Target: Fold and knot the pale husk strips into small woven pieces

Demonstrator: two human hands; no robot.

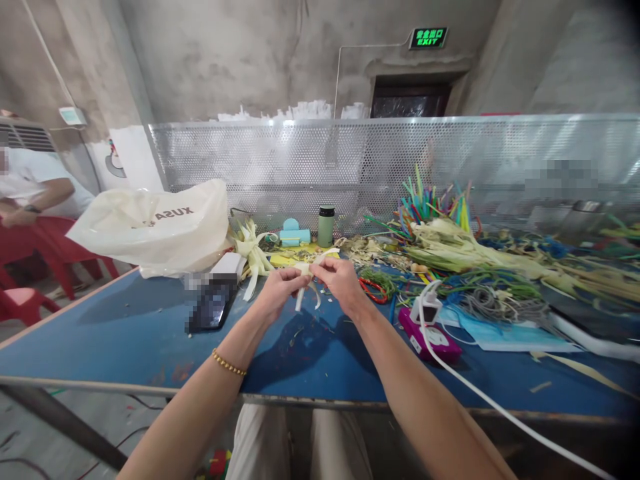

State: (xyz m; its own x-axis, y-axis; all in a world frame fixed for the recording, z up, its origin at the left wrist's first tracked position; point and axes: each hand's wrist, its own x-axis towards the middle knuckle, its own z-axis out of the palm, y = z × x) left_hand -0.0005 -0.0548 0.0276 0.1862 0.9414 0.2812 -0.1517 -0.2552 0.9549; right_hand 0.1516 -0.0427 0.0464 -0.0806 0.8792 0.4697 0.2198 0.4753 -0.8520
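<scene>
Both hands are raised over the blue worktop point(125, 333). Left hand point(277, 288) and right hand point(341, 277): each grip narrow, pinched on the pale husk strip point(306, 268), which spans between them with its loose ends hanging. Risk, as I judge it: the dry strip may split if the pinches pull apart, and a slipped pinch would drop it onto the worktop.

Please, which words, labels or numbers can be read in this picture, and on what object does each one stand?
"安全出口" and "EXIT": green sign above the door.
"XUSA": white plastic bag, the rest hidden by folds.
Phone screen: blurred, unreadable.
Purple box label: too small to read.
Leaf strip held by left hand and right hand: no text.
</scene>
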